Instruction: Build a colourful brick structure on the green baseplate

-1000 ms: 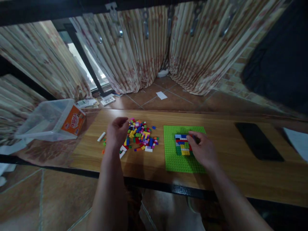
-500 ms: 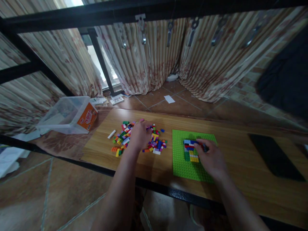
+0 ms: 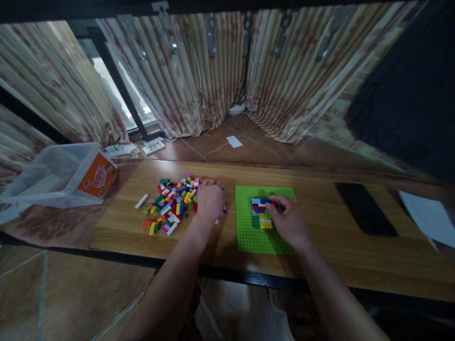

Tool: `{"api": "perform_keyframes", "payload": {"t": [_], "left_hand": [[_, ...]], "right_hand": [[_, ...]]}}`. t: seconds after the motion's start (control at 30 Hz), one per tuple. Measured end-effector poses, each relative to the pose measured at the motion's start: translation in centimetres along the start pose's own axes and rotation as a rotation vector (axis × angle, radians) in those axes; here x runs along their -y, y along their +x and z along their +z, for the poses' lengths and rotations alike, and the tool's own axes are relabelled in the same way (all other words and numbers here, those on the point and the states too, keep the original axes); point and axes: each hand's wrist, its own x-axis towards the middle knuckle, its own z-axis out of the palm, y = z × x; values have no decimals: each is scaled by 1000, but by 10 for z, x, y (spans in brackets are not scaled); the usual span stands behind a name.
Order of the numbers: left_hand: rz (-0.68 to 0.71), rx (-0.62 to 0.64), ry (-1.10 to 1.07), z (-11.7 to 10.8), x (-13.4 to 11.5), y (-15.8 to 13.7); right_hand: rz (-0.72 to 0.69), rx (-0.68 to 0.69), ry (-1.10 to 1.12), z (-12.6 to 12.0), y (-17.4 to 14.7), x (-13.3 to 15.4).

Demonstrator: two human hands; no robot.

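Observation:
A green studded baseplate (image 3: pixel 245 239) lies on the wooden table, with a small block of joined toy bricks (image 3: pixel 265 222) in blue, red, white, green and yellow on it. Over the right side of this block is my right hand (image 3: pixel 291 225), closed, its thumb and forefinger at the upper rows and a dark toy brick (image 3: pixel 281 207) partly showing in its grip. My left hand (image 3: pixel 211 201) is palm down over the right end of a heap of loose bricks (image 3: pixel 177 194). Its fingers bend down and their tips are hidden, as is whatever lies under the palm.
Left of the heap lies a single white brick (image 3: pixel 142 201). A clear plastic bin (image 3: pixel 53 175) with an orange label stands beyond the table's left end. To the right are a black flat object (image 3: pixel 366 208) and white paper (image 3: pixel 428 215). A dark metal bar (image 3: pixel 256 279) edges the table's front.
The view has swung right, so things appear shifted left. My left hand has slid rightward across the heap, uncovering its middle. My right hand stays at the block on the baseplate.

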Motion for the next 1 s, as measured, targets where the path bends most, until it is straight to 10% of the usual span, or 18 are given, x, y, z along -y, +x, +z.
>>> {"api": "perform_keyframes", "payload": {"t": [0.63, 1.0], "left_hand": [[93, 41, -142, -3, -9, -5], [102, 195, -1151, 2, -43, -23]], "right_hand": [[8, 6, 4, -5, 0, -1], [-201, -80, 175, -8, -4, 10]]}}
